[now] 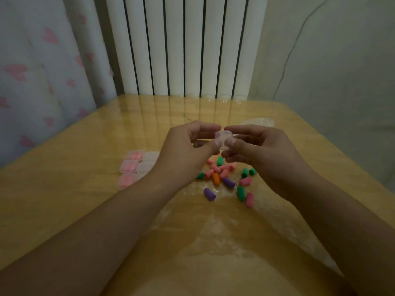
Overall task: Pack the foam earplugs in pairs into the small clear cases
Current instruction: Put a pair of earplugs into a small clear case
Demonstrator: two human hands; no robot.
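Both hands — left hand [188,146], right hand [258,150] — pinch one clear case [223,138] above the worktop [64,210]; loose earplugs [222,178] lie beneath, six cases [136,167] left — three hold pink pairs.

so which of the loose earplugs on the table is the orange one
The orange earplug lies in the middle of the loose pile, just left of a purple earplug. It is the only orange one; the others are pink, green or purple.
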